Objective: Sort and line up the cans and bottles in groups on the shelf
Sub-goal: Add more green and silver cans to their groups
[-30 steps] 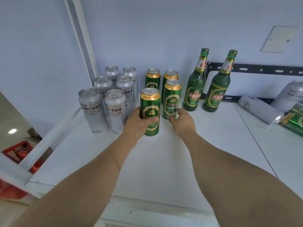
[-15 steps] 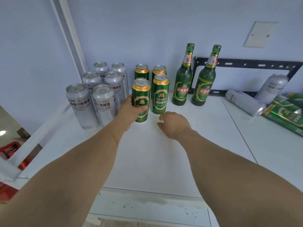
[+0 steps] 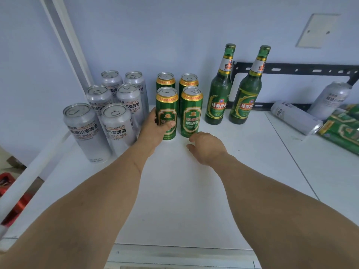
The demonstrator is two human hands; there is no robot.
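On the white shelf (image 3: 184,191) my left hand (image 3: 155,131) grips the front left green can (image 3: 167,111), which stands upright beside another green can (image 3: 191,111). Two more green cans (image 3: 166,80) stand behind them. My right hand (image 3: 206,147) hovers just in front of the right green can, fingers loosely curled and holding nothing. Several silver cans (image 3: 118,123) stand in a block to the left. Two green bottles (image 3: 220,88) stand upright to the right of the green cans.
At the far right a silver can (image 3: 295,116) and green cans (image 3: 342,133) lie on their sides, with another silver can (image 3: 330,100) leaning behind them. A black metal bracket (image 3: 310,69) runs along the wall. A white upright post (image 3: 66,39) stands at the left.
My left hand has pushed the front left green can back, level with the can beside it. My right hand has let go and drawn back toward me.
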